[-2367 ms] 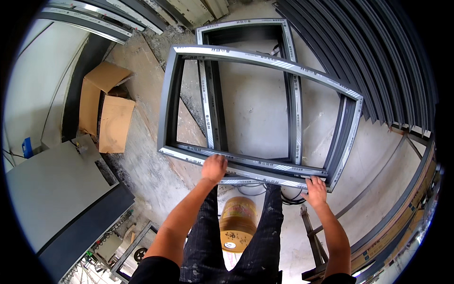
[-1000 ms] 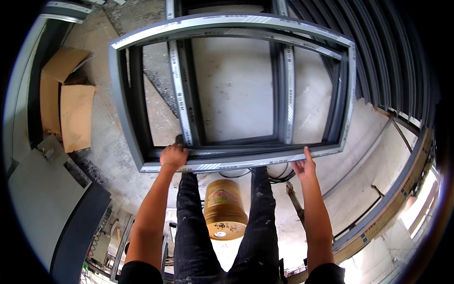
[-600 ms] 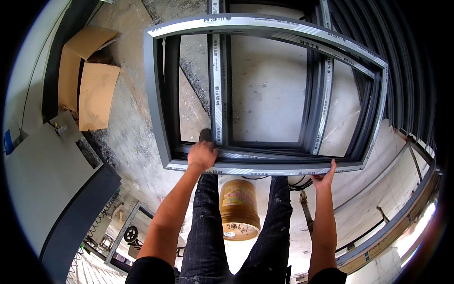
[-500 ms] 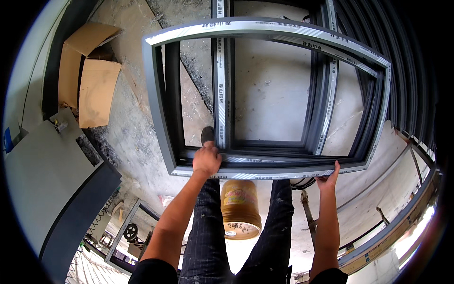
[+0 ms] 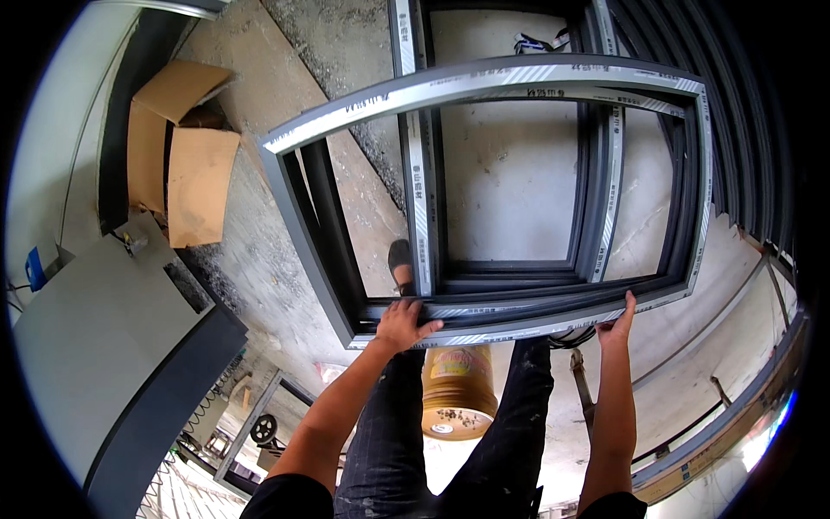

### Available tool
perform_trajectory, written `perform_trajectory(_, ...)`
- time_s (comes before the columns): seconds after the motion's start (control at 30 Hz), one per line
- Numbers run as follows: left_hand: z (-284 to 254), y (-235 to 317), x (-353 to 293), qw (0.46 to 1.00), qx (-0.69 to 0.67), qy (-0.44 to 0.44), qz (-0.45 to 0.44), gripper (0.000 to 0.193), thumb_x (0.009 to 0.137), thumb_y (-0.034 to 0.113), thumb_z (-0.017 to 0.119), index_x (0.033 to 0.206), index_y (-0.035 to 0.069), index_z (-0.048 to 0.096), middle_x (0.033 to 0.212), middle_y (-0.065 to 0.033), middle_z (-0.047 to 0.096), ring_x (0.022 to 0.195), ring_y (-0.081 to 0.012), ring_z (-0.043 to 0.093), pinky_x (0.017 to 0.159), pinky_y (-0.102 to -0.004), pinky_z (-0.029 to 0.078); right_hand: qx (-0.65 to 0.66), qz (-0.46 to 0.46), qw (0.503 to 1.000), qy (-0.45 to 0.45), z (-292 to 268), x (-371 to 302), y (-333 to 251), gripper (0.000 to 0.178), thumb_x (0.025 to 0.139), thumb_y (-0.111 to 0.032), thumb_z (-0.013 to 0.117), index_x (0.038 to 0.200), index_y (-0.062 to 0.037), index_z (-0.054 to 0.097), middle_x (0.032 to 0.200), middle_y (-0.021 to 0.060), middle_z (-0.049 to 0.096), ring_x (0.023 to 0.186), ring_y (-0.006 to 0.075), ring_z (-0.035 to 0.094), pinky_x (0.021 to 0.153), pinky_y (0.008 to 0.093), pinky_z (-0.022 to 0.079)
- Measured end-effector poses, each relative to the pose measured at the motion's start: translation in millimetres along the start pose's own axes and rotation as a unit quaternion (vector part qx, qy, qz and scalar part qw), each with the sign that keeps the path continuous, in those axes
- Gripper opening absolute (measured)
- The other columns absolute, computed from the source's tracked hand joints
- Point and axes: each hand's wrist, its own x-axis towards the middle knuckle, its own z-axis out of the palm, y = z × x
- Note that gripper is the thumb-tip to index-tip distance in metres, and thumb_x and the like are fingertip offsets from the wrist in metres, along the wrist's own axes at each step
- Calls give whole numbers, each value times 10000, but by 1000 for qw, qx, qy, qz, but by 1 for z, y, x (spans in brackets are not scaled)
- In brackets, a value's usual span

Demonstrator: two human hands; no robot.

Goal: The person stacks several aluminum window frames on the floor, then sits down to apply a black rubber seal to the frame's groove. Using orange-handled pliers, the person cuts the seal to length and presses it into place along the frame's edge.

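A large dark grey metal window frame [image 5: 484, 80], with strips of white printed film along its rails, is held in front of me by its near rail. My left hand [image 5: 403, 325] is closed over that rail near the left corner, thumb stretched along it. My right hand [image 5: 616, 320] grips the same rail near the right corner, thumb up and fingers partly hidden under it. Beneath lies a second dark frame [image 5: 418, 190], whose film-covered rails show through the opening of the held one.
Between my legs stands a yellow-brown bucket [image 5: 458, 394]. An open cardboard box [image 5: 203, 186] and a grey-topped bench [image 5: 95, 320] are at the left. Long dark profiles [image 5: 735, 130] are stacked at the right. A small dark-and-white item [image 5: 540, 41] lies on the far floor.
The held frame's near-left corner has shifted right and toward me, and the frame sits more tilted in view. Both hands have moved slightly right with it, and the whole view has shifted too.
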Motion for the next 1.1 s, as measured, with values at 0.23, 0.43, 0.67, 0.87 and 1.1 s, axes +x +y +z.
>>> perform_trajectory(0.23, -4, 4, -17, 985, 145, -61, 73, 955, 617, 519, 800, 1421, 177, 414, 1403, -201, 455, 1330, -377, 420, 1084, -500, 347, -27, -31, 999, 21, 9, -8, 1, 613, 719, -510, 753, 1167, -118, 606, 1086, 38, 652, 942, 205, 633, 821, 378, 516)
perform_trajectory(0.43, -18, 4, -5, 989, 103, -99, 47, 874, 616, 382, 808, 1393, 187, 459, 1333, -143, 532, 1273, -336, 488, 1057, -454, 390, -67, -22, 996, 45, 1, -7, 2, 520, 710, -532, 749, 1048, -161, 615, 930, -17, 637, 784, 135, 594, 655, 316, 472)
perform_trajectory(0.67, -16, -15, 32, 967, -102, -234, -2, 1086, 664, 794, 637, 1431, 57, 418, 1384, -267, 475, 1310, -405, 429, 1093, -415, 343, -71, -61, 996, 13, 2, -2, 8, 686, 719, -486, 761, 1222, -63, 565, 1146, 96, 639, 1031, 251, 620, 875, 439, 486)
perform_trajectory(0.87, -8, 14, 48, 980, -25, -190, -49, 732, 970, 623, 272, 1273, 29, 573, 1312, -267, 536, 1253, -394, 487, 1065, -441, 356, -87, -93, 990, 56, 3, -8, 11, 624, 705, -517, 775, 1136, -109, 583, 1022, 42, 655, 913, 162, 641, 743, 345, 526)
perform_trajectory(1.1, -20, -10, 55, 970, 125, -199, 70, 402, 1016, 328, 312, 1301, 129, 513, 1317, -194, 528, 1218, -377, 498, 1042, -453, 392, -74, -83, 992, 61, 3, -8, 36, 711, 674, -519, 796, 1185, -84, 561, 1033, 39, 646, 894, 153, 623, 720, 296, 493)
